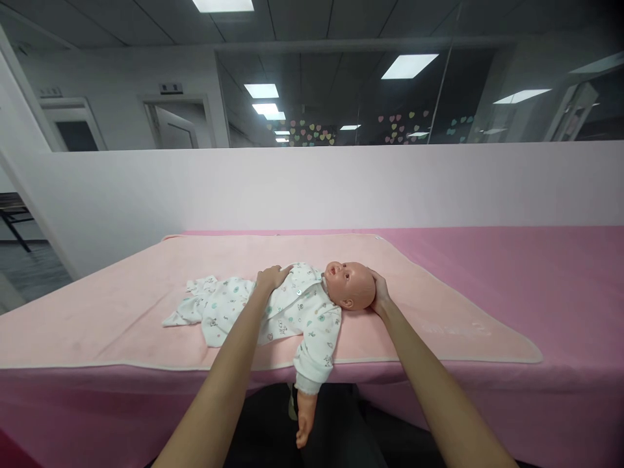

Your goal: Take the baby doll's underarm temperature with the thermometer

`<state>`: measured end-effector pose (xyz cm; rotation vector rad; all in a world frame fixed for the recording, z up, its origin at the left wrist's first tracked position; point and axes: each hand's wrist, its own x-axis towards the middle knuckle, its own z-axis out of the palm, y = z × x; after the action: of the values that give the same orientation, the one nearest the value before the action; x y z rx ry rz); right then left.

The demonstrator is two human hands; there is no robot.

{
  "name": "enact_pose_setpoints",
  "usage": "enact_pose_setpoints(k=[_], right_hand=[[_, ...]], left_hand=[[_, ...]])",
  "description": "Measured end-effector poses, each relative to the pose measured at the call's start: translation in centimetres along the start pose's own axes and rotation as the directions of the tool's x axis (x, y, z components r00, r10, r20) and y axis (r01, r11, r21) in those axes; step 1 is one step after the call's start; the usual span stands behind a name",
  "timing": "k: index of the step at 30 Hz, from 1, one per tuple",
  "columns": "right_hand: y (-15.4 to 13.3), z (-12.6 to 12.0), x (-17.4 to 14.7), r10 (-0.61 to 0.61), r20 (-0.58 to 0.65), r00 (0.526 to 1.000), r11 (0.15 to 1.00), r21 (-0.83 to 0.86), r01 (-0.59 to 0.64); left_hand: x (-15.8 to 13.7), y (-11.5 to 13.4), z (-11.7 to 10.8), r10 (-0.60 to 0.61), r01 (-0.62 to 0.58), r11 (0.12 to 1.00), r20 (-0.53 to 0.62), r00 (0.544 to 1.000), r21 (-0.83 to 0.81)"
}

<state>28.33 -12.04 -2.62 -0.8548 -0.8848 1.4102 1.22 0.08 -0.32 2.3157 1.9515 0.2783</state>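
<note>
A baby doll lies on its back on a pale peach mat, dressed in a white printed garment. Its bare head points right, and the legs of the garment trail left. One doll arm hangs over the table's near edge. My left hand holds the doll's torso, its thumb towards the chest and its other fingers curled over the far side, partly hidden. Around the crown of the doll's head my right hand is cupped, with most fingers hidden behind it.
Under the mat a pink cloth covers the table and drapes down its front. A low white partition stands along the back, with glass above. My legs are beneath the near edge. A dark chair or stand is at far left.
</note>
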Motion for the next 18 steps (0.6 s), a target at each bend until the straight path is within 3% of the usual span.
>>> enact_pose_setpoints(k=[5,13,18], right_hand=[[-0.2,0.0,-0.3,-0.075,-0.074,0.994,0.997,-0.029,0.073],[-0.1,-0.1,0.1,0.028,-0.013,1.000,0.998,0.064,-0.027],[0.0,-1.0,0.1,-0.049,-0.098,0.994,0.999,0.008,0.050]], left_hand=[[0.1,0.0,0.0,-0.004,0.004,1.000,-0.003,1.000,-0.007],[-0.2,0.1,-0.2,0.004,-0.004,1.000,-0.001,1.000,-0.020],[-0.3,0.1,-0.2,-0.003,0.003,1.000,-0.004,1.000,-0.027]])
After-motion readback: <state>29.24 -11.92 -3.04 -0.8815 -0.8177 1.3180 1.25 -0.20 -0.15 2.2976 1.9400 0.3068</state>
